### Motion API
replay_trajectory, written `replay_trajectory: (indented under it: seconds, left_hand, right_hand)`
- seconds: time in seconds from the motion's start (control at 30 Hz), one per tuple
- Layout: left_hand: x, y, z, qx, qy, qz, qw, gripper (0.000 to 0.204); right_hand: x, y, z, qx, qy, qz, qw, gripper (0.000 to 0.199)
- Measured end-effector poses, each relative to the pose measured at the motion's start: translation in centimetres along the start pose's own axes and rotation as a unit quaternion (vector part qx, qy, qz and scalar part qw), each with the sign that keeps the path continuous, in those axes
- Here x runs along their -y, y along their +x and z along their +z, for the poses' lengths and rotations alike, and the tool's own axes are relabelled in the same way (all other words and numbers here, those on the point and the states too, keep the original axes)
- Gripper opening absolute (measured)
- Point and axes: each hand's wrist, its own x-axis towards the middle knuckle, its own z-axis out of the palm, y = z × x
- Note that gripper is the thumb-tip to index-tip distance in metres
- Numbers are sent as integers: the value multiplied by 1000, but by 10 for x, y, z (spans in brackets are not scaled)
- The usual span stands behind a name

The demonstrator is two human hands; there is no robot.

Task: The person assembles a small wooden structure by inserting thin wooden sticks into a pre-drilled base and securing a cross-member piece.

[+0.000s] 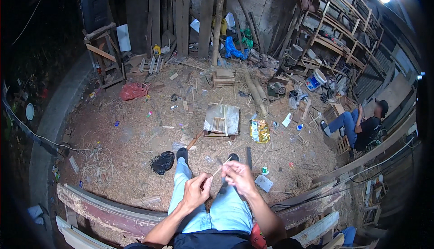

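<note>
I sit with both hands in front of my knees. My left hand (197,191) is closed, pinching the lower end of a thin, pale wooden stick (219,170) that slants up to the right. My right hand (238,177) is closed just beside the stick's upper part. A narrow grey blade (219,162), apparently a knife's, shows blurred past its fingertips; the fingers hide most of the tool. Beyond my feet, a low wooden stand (231,121) with a worn pale top has several thin sticks (218,124) lying on it.
A black plastic bag (162,163) lies by my left foot. Right of the stand are a gold packet (260,131) and a long pole (254,90). A person (368,124) sits at the far right. Wood scraps and shavings litter the ground; a coiled rope (97,170) lies left.
</note>
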Motion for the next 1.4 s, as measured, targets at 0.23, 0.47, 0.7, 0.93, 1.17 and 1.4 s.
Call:
replay_trajectory:
  seconds: [0.23,0.47,0.7,0.93,1.17,1.4]
  left_hand:
    - [-5,0,-4,3,0,0,1000,6]
    - [-3,1,-2,20,-30,-21,999,9]
    - [19,-3,0,-5,-131,-102,986,12]
    - [14,0,10,2,-191,-108,976,11]
    - [8,0,-1,12,-143,-82,986,11]
    - [10,-4,-2,40,-183,-116,976,11]
  right_hand:
    - [8,-2,3,38,-24,24,999,14]
    - [8,-5,6,34,-2,25,999,11]
    - [35,7,-29,-72,-24,-66,995,18]
    - [15,3,12,13,-40,-39,998,17]
    - [22,6,9,12,-58,5,998,15]
    - [18,6,5,-33,-56,-18,998,15]
